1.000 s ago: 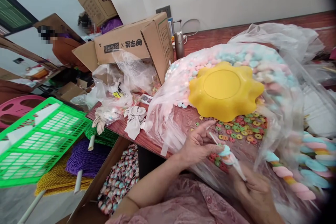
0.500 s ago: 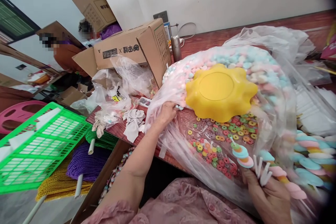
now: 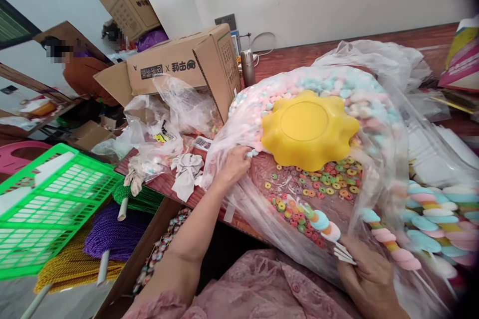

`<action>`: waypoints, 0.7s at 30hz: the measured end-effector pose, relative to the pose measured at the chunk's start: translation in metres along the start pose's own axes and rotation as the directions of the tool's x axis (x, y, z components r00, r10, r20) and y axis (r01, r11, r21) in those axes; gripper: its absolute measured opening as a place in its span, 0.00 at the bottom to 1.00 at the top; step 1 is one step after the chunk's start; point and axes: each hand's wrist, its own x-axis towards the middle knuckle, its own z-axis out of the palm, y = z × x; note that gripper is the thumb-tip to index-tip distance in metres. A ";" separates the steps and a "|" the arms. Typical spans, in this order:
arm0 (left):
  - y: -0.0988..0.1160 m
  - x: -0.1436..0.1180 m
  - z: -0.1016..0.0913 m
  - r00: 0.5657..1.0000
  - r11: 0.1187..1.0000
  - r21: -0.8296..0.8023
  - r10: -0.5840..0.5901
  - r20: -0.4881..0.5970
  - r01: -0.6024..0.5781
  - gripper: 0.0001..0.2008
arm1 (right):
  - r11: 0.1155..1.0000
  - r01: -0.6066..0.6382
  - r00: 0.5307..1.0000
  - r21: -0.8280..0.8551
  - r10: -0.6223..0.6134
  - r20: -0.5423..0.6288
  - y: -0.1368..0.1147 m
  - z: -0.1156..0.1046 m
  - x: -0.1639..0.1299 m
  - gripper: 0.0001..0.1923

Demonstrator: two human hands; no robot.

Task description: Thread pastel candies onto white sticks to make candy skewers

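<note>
My left hand (image 3: 236,164) is at the edge of the marshmallow pile, its fingertips closed on small pale blue marshmallows (image 3: 253,152). In my right hand (image 3: 368,274) are several white sticks (image 3: 343,253) and a candy skewer (image 3: 325,223) with blue and pink marshmallows and ring candies at its tip. That skewer leans over loose ring candies (image 3: 299,214) on the clear plastic. More ring candies (image 3: 339,179) are spread below a yellow scalloped bowl (image 3: 305,127), which lies bottom up on the heaped marshmallows (image 3: 333,79). My right palm and the sticks' lower ends are hidden.
Finished marshmallow skewers (image 3: 430,217) lie at the right. An open cardboard box (image 3: 179,62), plastic bags (image 3: 187,104) and a crumpled cloth (image 3: 187,172) occupy the left. Below are a green basket (image 3: 75,199) and purple cord bundles (image 3: 116,232). A person (image 3: 86,77) sits in the background.
My right hand has moved left with the sticks and skewer, bringing the skewer's tip over the loose ring candies. My left hand stays by the marshmallows. The whole view has shifted slightly.
</note>
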 end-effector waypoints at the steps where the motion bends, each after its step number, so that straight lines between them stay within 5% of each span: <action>1: 0.003 -0.010 0.000 1.000 0.994 -0.106 -0.006 -0.009 0.005 0.16 | 1.000 0.008 1.000 0.006 -0.008 0.005 -0.004 -0.001 0.003 0.15; 5: 0.020 -0.051 0.003 0.999 0.774 -0.631 -0.043 0.025 0.049 0.13 | 0.997 -0.046 0.994 0.068 0.039 0.105 -0.017 0.007 0.018 0.13; 9: 0.043 -0.080 0.010 0.996 0.613 -0.785 -0.043 0.081 0.091 0.12 | 0.990 -0.130 0.974 0.062 0.115 0.195 -0.018 0.020 0.023 0.13; 16: 0.068 -0.101 0.017 0.997 0.677 -0.733 0.027 -0.071 -0.070 0.11 | 0.980 -0.196 0.958 0.024 0.186 0.219 -0.016 0.019 0.018 0.14; 21: 0.069 -0.105 0.022 0.996 0.670 -0.740 0.000 -0.092 -0.068 0.09 | 0.968 -0.242 0.950 0.069 0.222 0.218 -0.021 0.012 0.015 0.13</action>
